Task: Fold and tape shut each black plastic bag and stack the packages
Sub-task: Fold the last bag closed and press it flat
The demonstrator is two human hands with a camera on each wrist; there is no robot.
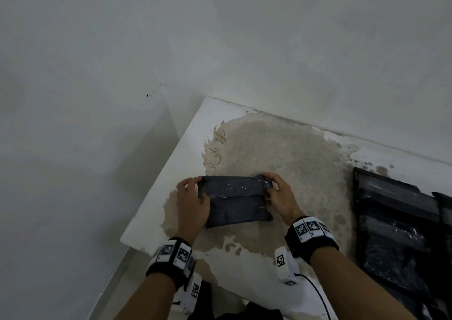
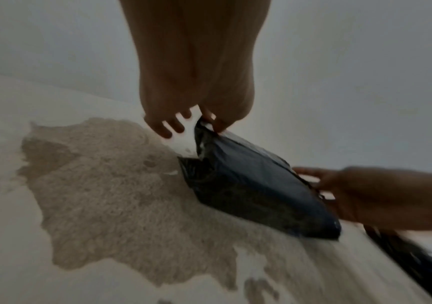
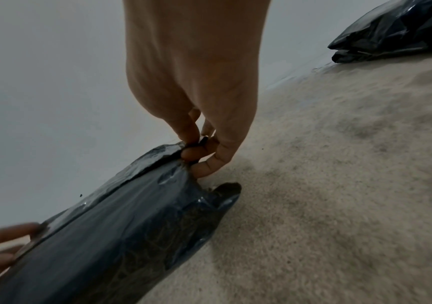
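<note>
both forearms reach forward over the white table [image 1: 171,163], each wrist wearing a black band with square printed markers. the left hand [image 1: 192,203] clasps the left end of the folded black bag package [image 1: 236,201], thumb on the near side and fingers curled over the far top corner. the right hand [image 1: 281,196] pinches the package's right top corner between thumb and fingertips [image 3: 191,153], a strip of clear tape glinting there. the package runs left to right between the two hands, its folded flap on top, facing the person. it sits on the table's worn tan patch [image 1: 281,148], tipped up on its near long edge in the wrist views. to the right of the package, well apart, lie more black bags [image 1: 396,221].
</note>
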